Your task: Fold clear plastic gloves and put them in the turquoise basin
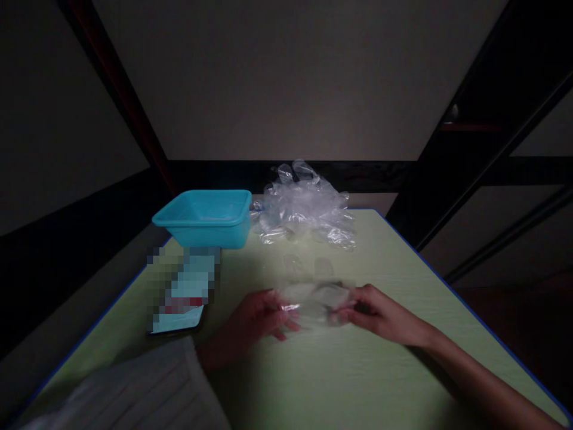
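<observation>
Between my two hands, just above the table, a clear plastic glove (313, 298) is stretched sideways, blurred by motion. My left hand (262, 313) pinches its left end, with the lower fingers somewhat spread. At the right end, the thumb and fingers of my right hand (369, 313) close on the thin film. Beyond them, at the far edge of the table, lies a loose heap of clear plastic gloves (304, 209), with some finger shapes sticking up.
A turquoise plastic basin (206, 224) stands at the far left of the pale green, blue-edged table (358, 382). In front of it lies a phone (188, 292), its screen pixelated. Behind the table rises a plain wall (290, 83). Dim light covers the scene.
</observation>
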`<state>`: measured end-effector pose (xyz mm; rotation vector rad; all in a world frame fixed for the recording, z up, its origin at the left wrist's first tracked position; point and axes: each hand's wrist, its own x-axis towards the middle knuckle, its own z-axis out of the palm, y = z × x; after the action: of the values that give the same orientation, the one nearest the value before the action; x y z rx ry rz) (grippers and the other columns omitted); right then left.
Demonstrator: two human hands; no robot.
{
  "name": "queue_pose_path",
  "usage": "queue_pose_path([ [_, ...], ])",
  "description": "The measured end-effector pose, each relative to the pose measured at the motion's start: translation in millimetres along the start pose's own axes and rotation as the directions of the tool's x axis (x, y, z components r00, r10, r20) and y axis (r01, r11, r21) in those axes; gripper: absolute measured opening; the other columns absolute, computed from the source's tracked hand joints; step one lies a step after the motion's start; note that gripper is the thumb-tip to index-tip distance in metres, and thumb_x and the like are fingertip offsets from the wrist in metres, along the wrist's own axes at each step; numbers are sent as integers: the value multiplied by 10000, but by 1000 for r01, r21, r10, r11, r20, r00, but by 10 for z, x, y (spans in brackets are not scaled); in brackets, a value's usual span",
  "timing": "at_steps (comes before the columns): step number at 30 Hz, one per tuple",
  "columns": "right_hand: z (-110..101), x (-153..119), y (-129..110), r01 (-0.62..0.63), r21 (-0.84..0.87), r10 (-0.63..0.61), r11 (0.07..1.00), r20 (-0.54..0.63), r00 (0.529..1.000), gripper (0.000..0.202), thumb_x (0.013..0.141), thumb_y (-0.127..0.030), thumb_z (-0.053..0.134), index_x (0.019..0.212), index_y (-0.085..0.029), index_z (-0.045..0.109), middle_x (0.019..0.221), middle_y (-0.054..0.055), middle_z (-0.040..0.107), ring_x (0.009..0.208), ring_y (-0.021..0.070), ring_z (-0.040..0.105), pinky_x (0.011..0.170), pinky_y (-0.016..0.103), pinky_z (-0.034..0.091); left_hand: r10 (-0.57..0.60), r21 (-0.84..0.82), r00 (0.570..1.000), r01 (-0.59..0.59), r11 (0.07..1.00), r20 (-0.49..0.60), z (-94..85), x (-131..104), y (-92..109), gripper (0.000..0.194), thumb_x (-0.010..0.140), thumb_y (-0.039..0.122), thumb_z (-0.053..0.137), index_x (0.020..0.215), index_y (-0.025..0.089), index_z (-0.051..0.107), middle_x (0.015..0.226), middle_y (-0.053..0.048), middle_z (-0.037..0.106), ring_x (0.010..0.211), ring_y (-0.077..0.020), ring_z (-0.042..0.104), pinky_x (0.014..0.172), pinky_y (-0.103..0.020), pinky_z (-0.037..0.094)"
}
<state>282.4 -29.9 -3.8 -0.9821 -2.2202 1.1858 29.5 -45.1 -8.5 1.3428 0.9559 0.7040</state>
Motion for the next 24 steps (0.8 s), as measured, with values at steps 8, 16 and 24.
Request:
queue_pose_path([
  [8, 11, 43, -2, -77, 219, 82, 973, -14, 997, 272, 865, -434, 505, 799, -174, 548, 720, 18, 598, 665, 139, 546, 594, 262, 415, -175, -228, 979, 148, 962, -107, -133, 49, 44, 329, 605, 387, 717, 692, 166, 489, 797, -32, 690, 746, -183, 679, 650, -254, 496],
  [16, 53, 60, 70, -121, 319, 139, 940, -34, 990, 267, 866, -442, 488, 889, -177, 514, 767, 44, 635, 664, 147, 551, 606, 279, 420, -135, -185, 983, 110, 977, -128, -380, -27, -62, 341, 661, 325, 703, 868, 182, 473, 803, -22, 679, 665, -158, 670, 606, -258, 497],
  [24, 64, 127, 8, -163, 281, 210, 946, -146, 967, 339, 787, -514, 553, 815, -182, 488, 543, -56, 450, 473, 89, 405, 442, 219, 276, -81, -2, 983, 81, 997, -163, -303, -38, -66, 418, 594, 211, 653, 932, 189, 408, 801, 8, 620, 562, -144, 647, 487, -222, 442],
])
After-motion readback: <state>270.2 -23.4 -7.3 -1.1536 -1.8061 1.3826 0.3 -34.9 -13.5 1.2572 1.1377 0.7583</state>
